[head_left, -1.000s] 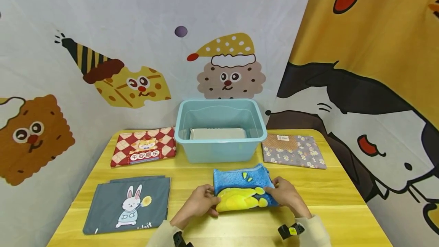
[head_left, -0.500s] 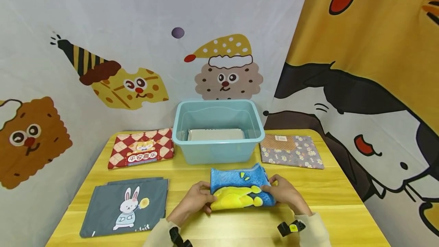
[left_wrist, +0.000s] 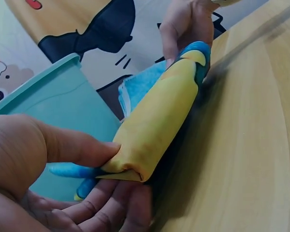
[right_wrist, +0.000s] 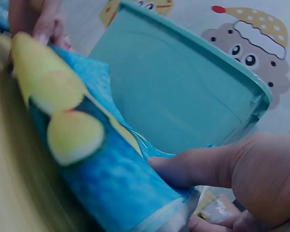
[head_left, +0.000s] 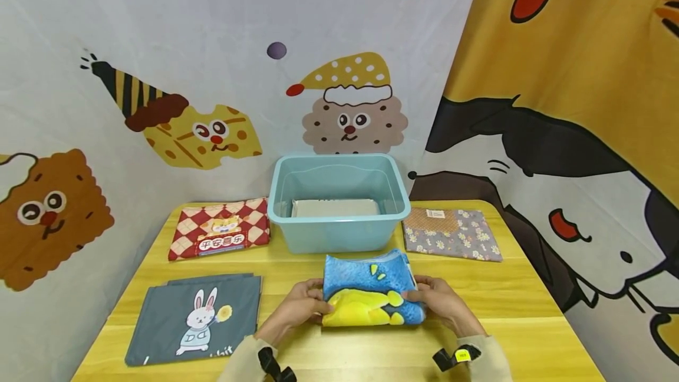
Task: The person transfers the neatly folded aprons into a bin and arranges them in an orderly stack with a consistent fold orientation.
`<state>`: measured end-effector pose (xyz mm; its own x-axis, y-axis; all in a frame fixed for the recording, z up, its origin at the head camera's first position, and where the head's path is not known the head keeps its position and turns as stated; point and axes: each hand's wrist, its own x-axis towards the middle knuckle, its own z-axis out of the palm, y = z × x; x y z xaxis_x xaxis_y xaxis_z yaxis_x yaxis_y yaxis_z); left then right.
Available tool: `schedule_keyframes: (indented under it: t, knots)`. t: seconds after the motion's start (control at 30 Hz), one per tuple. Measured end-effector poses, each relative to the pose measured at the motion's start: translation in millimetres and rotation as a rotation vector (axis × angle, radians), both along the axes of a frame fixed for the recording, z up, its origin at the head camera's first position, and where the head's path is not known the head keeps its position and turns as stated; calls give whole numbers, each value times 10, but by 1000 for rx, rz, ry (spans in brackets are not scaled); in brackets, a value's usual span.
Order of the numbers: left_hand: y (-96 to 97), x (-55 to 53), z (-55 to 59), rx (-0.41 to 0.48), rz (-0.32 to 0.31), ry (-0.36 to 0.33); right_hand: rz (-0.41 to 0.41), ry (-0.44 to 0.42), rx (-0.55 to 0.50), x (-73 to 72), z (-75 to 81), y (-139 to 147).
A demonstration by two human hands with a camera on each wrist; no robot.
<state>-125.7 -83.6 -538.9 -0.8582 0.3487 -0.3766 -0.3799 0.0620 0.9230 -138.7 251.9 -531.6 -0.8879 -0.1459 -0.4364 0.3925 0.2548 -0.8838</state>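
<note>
A folded blue-and-yellow printed cloth [head_left: 366, 293] lies across the front middle of the table, held at both ends. My left hand [head_left: 297, 309] pinches its left end, thumb on the yellow print and fingers beneath, as the left wrist view shows the cloth [left_wrist: 157, 121] between them. At the other end my right hand [head_left: 444, 305] grips the blue side, its thumb [right_wrist: 198, 166] on top; the fingers beneath are partly hidden. The cloth's near edge is rounded and thick, with a shadow under it on the table. Just behind it stands a light-blue plastic bin [head_left: 339, 234].
A flat pale item [head_left: 335, 207] lies inside the bin. Around it on the wooden table are a red checked folded cloth [head_left: 220, 229], a grey floral one [head_left: 467, 234] and a dark grey one with a rabbit [head_left: 164, 323]. A printed curtain [head_left: 212, 16] hangs behind.
The cloth has shifted slightly left within my grip and its far edge stands a little higher. My right fingers have moved further round the right end. The bin and other cloths stay put.
</note>
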Motion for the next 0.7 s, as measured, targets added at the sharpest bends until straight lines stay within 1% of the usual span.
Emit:
schedule_keyframes:
  t: [0.07,0.13,0.23,0.4,0.53,0.7]
  knots:
    - [-21,-2,-1,27,-9,-16,51,-37,-120,2,-23,24]
    - [-45,-2,4,61,-19,-32,101,-67,-209,-1,-38,43]
    - [-82,-7,10,116,-34,-45,139,-94,-282,-6,-42,56]
    - [-122,-25,9,202,-50,-62,182,-106,-311,-13,-6,65]
    - [-123,-41,14,235,-65,-70,198,-101,-341,-21,50,54]
    - [-113,-67,37,257,-31,-56,181,-84,-370,-31,130,46]
